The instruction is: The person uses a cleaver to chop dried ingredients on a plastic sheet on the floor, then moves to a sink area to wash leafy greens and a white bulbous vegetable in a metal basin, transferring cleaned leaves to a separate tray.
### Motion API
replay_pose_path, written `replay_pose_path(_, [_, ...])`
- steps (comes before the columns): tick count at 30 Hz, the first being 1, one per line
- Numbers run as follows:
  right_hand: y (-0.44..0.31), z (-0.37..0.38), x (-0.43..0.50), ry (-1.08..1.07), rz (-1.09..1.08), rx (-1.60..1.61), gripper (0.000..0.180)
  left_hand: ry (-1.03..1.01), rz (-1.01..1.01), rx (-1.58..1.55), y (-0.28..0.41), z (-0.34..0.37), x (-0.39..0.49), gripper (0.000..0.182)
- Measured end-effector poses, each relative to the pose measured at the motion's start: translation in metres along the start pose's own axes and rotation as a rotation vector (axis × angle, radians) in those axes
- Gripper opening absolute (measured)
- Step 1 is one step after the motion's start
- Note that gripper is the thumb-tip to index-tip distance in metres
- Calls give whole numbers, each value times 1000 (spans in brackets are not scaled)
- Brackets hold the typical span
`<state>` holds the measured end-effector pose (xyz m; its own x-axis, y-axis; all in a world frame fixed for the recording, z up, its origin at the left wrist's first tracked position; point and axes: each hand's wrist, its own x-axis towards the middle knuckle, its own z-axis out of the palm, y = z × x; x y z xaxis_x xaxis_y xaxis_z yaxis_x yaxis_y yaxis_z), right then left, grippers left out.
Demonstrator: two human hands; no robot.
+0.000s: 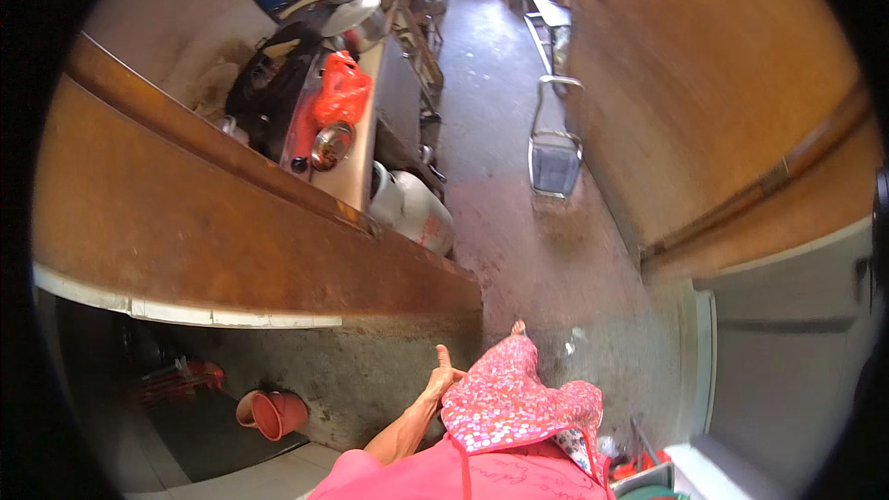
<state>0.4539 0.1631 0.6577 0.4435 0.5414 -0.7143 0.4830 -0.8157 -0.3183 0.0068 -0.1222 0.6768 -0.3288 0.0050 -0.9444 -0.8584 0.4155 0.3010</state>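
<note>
My left hand [442, 378] hangs beside the pink floral apron [500, 396], its thumb held out from the fingers. Nothing shows in its grasp, though the fingers are partly hidden by the cloth. My right hand is out of view. Ahead on the left, past a brown wall end [278, 243], stands a counter [347, 184]. On it are a red plastic bag [344, 94] and a metal bowl [333, 146]. A pale gas cylinder [420, 212] stands on the floor at the counter's near end.
A metal-framed chair [555, 160] stands by the right wall [694, 97]. Reddish buckets [278, 413] sit on the floor at left. Beyond the gas cylinder, a lidded pot [358, 24] rests on the counter. A grey door [792, 340] is at right. A long concrete floor [486, 97] runs ahead.
</note>
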Motion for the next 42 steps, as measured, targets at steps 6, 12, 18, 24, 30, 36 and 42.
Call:
replay_pose_path(6, [-120, 81, -13, -110, -115, -137, 36, -26, 352, 261, 110, 5, -44, 50])
replay_pose_path(12, [-259, 161, -6, -170, -201, -318, 35, -164, 155, -259, 173, 27, -45, 36])
replay_pose_path(18, [-445, 242, 16, -204, -312, -559, 35, 33, 324, -228, 248, 61, -28, 52])
replay_pose_path(24, [-630, 384, -27, -395, -728, -893, 23, 123, 391, -463, 298, 98, -11, 49])
replay_pose_path(30, [-680, 557, -155, -639, -1140, -870, 13, 263, 316, -521, 308, 96, 5, 42])
replay_pose_path(36, [-641, 637, -233, -752, -1533, -1444, 33, 447, 355, -795, 338, 64, 9, 38])
replay_pose_path(42, [-625, 680, -305, -1020, -1602, -2062, 42, 488, 252, -985, 381, 45, -21, 40])
